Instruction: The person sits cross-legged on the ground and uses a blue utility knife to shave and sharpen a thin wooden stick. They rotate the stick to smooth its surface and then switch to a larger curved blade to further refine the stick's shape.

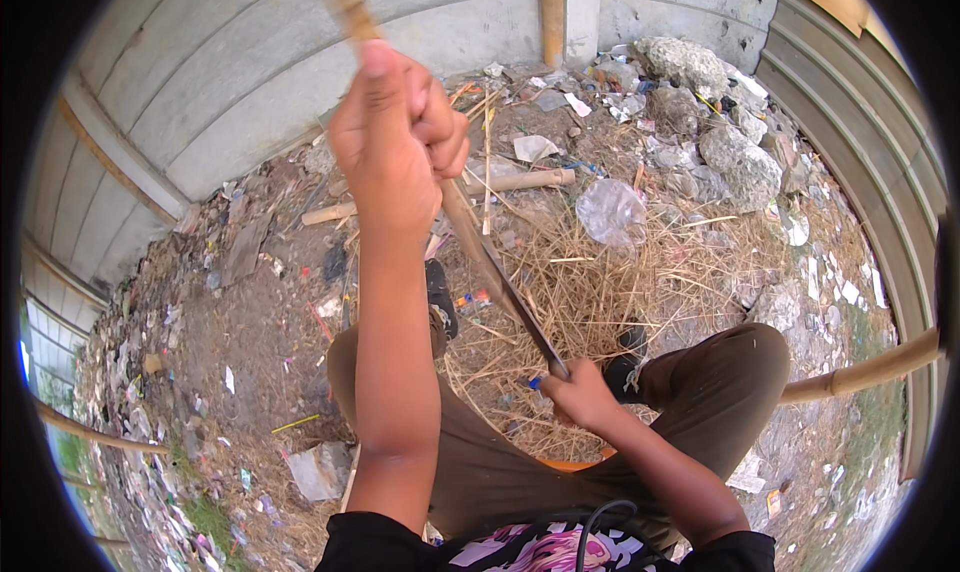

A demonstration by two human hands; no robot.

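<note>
My left hand (pixel 395 137) is closed in a fist around a bamboo stick (pixel 460 217), raised in front of the far wall. The stick's upper end is smeared by motion, and its lower part slants down toward my right hand. My right hand (pixel 585 397) is closed near my right knee on a knife with a long dark blade (pixel 533 330). The blade points up and left and overlaps the lower part of the stick. Whether they touch I cannot tell. The knife's handle is hidden in my fingers. A small blue thing (pixel 535 383) shows beside that fist.
Between my feet lies a heap of thin bamboo shavings (pixel 580 302). Beyond it are a bamboo pole (pixel 520 181) and a clear plastic bag (pixel 610 212). Concrete rubble (pixel 740 162) sits at the far right. A bamboo rail (pixel 850 377) runs beside my right knee. Litter covers the ground.
</note>
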